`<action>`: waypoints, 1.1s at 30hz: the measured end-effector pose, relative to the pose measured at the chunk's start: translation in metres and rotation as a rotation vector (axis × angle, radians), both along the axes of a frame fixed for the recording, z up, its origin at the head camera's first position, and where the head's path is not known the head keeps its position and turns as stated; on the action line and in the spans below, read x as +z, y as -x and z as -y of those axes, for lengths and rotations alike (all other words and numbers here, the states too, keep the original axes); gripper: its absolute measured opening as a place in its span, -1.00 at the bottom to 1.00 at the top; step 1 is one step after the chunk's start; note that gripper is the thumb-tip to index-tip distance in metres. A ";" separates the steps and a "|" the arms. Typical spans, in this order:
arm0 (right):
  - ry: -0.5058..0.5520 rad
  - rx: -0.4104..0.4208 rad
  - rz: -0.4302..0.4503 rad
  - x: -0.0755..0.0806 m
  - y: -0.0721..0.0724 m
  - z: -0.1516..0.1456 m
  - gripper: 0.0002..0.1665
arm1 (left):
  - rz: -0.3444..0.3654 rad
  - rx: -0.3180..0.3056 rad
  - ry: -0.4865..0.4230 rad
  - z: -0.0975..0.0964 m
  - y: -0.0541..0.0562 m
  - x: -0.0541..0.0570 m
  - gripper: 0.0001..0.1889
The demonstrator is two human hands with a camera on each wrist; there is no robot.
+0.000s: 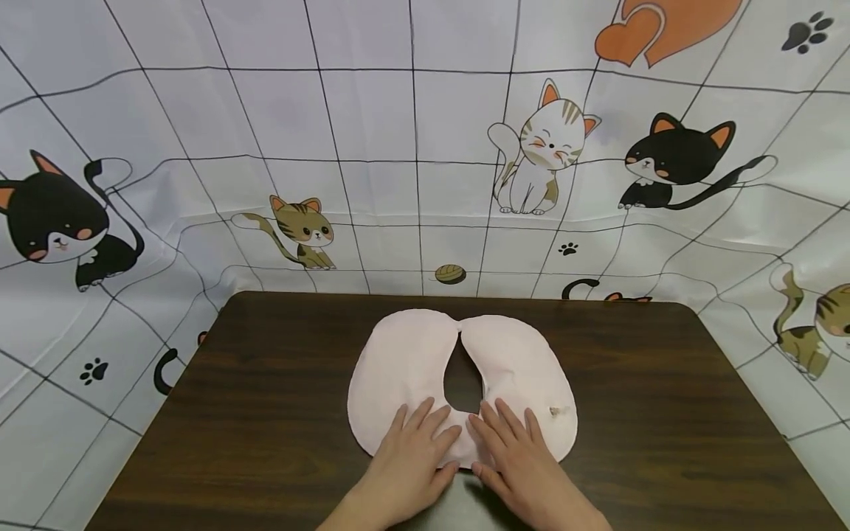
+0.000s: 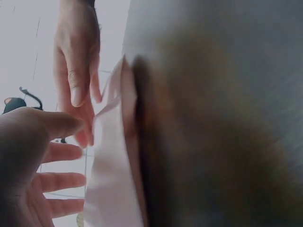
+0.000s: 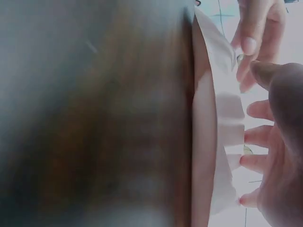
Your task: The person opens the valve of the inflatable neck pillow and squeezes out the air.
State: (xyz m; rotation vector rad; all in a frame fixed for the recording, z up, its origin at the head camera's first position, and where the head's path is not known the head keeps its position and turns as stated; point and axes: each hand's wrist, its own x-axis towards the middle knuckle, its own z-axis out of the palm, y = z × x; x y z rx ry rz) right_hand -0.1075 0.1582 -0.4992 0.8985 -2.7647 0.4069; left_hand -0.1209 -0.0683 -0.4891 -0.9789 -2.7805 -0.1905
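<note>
A pale pink U-shaped neck pillow point(image 1: 405, 354) lies flat on the table, its two ends meeting at the far side around a central hole. My left hand point(image 1: 413, 459) is at its near left part, fingers spread and straight over the fabric. Beside it, my right hand point(image 1: 521, 461) reaches over the near right part in the same way. Neither hand grips the cloth. In the left wrist view the pillow's edge point(image 2: 111, 175) stands beside the fingertips. The right wrist view shows the fabric side point(image 3: 227, 113) next to the right fingers point(image 3: 258, 136). A small mark point(image 1: 556, 411) shows on the pillow's right lobe.
The dark wood-grain table point(image 1: 265, 413) extends to both sides of the pillow. Behind it hangs a white sheet point(image 1: 372, 110) with black grid lines and printed cats, which also drapes along the left and right sides.
</note>
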 end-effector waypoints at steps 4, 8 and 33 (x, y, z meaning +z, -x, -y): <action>0.002 -0.047 0.029 0.007 0.020 0.001 -0.33 | 0.050 0.044 -0.002 -0.001 0.019 0.017 -0.49; -0.011 -0.104 0.020 0.018 0.048 -0.002 -0.34 | 0.054 0.060 -0.023 0.001 0.039 0.037 -0.46; -0.108 -0.222 0.233 0.006 0.177 -0.003 -0.26 | 0.203 0.259 -0.063 0.002 0.168 0.015 -0.43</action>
